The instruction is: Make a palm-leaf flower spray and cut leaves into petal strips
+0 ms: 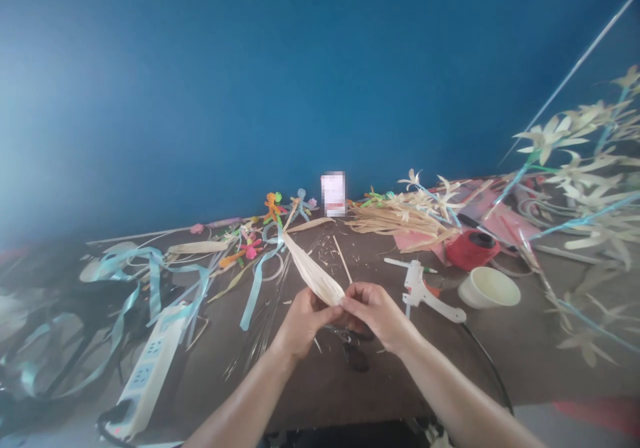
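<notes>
Between my two hands is a pale corn husk (313,268), its wide end gathered at my fingers and its narrow tip pointing up and left. My left hand (307,321) pinches the near end between thumb and fingers. Right beside it, my right hand (377,311) grips the same end, thumb against the husk. Under the hands lie dark-handled scissors (356,355), partly hidden. Thin wires (263,321) lie on the dark table (310,395) left of my left hand. A white glue gun (423,291) rests to the right of my right hand.
A power strip (153,365) and light-blue ribbon (255,295) lie on the left. On the right stand a white cup (489,288), a red roll (471,248) and several husk flowers (550,136). Dried husks (400,221) lie near the blue wall (300,88).
</notes>
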Tool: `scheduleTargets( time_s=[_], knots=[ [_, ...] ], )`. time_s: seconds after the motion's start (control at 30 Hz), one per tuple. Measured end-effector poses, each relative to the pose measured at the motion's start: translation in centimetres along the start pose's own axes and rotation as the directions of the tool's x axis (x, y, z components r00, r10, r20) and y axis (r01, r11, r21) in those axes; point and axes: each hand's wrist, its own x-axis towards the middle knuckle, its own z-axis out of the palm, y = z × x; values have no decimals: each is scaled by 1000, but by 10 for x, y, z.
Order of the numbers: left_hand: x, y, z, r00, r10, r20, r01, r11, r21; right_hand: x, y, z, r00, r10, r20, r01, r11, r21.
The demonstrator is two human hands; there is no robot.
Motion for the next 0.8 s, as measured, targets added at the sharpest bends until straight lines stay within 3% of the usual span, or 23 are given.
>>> scheduleTargets(
  time_s=[0.2,0.37,0.43,0.63,0.8],
  knots=[
    [2,4,1,1000,21,15,-23,995,96,0,-1,-5,998,32,52,-34,998,47],
    [5,14,-13,999,18,-30,-14,992,129,0,-15,-27,1000,-8,15,5,979,202],
    [6,16,-15,999,12,-38,-7,990,139,-1,-22,-33,999,-20,33,14,986,166],
    [6,20,-1,998,20,65,-27,993,114,0,-23,-25,998,12,66,-16,998,57],
    [7,19,-9,1000,3,31,-8,987,158,-1,-23,-30,991,45,129,-68,981,180]
  ],
)
